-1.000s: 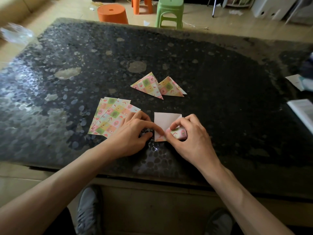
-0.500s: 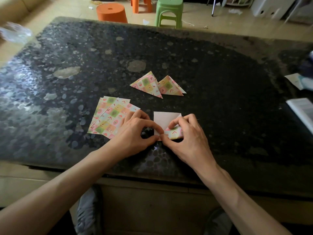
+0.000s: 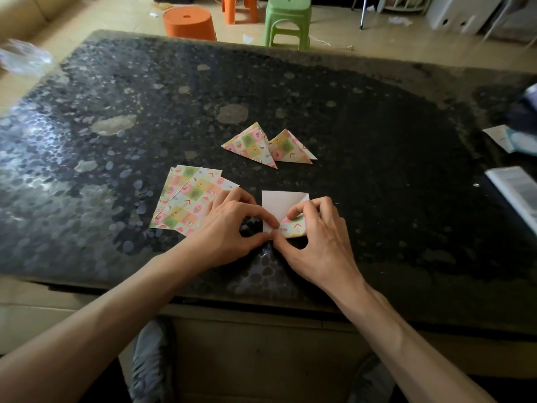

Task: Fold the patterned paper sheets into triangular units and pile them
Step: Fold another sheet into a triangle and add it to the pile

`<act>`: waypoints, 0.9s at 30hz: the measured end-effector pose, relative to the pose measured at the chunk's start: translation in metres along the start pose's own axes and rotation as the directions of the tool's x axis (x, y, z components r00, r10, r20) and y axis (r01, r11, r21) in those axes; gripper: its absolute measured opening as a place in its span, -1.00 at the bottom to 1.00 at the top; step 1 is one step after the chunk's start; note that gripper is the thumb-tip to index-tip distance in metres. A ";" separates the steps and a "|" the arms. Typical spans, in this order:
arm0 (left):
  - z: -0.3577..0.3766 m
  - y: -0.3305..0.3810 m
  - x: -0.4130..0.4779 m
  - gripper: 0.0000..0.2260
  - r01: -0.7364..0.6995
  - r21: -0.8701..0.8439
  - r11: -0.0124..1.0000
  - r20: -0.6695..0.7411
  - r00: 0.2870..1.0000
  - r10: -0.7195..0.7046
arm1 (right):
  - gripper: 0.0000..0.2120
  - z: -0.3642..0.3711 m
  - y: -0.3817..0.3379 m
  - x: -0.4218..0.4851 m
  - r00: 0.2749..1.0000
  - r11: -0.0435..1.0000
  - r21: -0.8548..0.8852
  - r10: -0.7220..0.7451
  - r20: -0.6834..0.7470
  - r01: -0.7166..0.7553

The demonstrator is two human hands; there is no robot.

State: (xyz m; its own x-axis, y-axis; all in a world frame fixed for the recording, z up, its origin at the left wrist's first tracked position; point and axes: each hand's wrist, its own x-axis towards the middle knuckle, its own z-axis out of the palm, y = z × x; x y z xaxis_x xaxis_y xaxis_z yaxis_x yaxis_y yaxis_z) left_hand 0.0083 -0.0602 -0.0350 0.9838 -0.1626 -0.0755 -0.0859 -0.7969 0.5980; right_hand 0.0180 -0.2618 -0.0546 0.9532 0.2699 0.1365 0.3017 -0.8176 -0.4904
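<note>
A paper sheet lies white side up near the table's front edge, its near edge turned up so the pastel pattern shows. My left hand pinches its near left corner between thumb and forefinger. My right hand curls over the turned-up patterned strip and pinches it. A small stack of flat patterned sheets lies just left of my left hand, partly under it. Two folded triangular units sit side by side, touching, farther back on the dark speckled table.
An open booklet and loose papers lie at the table's right edge. A crumpled clear plastic bag sits at the far left corner. Beyond the table stand an orange stool and a green stool.
Both hands stay on the sheet's near edge; the right hand's fingers have shifted slightly along the turned-up patterned strip. Stack and triangles have not moved.
</note>
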 end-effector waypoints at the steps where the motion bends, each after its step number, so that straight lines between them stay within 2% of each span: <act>1: 0.000 0.000 0.000 -0.84 -0.002 0.002 1.000 0.001 1.000 0.002 | -0.58 0.000 0.000 0.001 1.000 1.000 -0.001 0.010 0.012 -0.010; 14: -0.001 0.003 0.000 -0.83 0.021 0.006 1.000 0.001 1.000 -0.021 | -0.46 -0.019 0.000 0.008 0.981 0.991 0.025 0.129 0.146 -0.134; 17: -0.001 0.005 -0.001 -0.85 0.031 0.001 1.000 -0.021 0.999 -0.031 | -0.48 -0.019 -0.003 0.008 0.978 0.989 0.019 0.143 0.153 -0.147; 23: 0.001 0.012 -0.001 -0.85 0.065 0.053 0.997 -0.035 0.997 -0.063 | -0.53 -0.030 -0.002 0.015 0.941 0.967 0.076 0.217 0.259 -0.244; 27: 0.001 0.011 -0.001 -0.85 0.064 0.041 0.997 -0.030 0.998 -0.063 | -0.56 -0.030 -0.004 0.014 0.946 0.973 0.067 0.195 0.258 -0.219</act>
State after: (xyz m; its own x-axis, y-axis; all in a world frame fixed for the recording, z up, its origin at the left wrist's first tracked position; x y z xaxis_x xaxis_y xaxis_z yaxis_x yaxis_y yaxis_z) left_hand 0.0066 -0.0698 -0.0291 0.9916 -0.0944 -0.0889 -0.0289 -0.8291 0.5584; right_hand 0.0305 -0.2707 -0.0248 0.9555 0.2273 -0.1881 0.0840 -0.8207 -0.5652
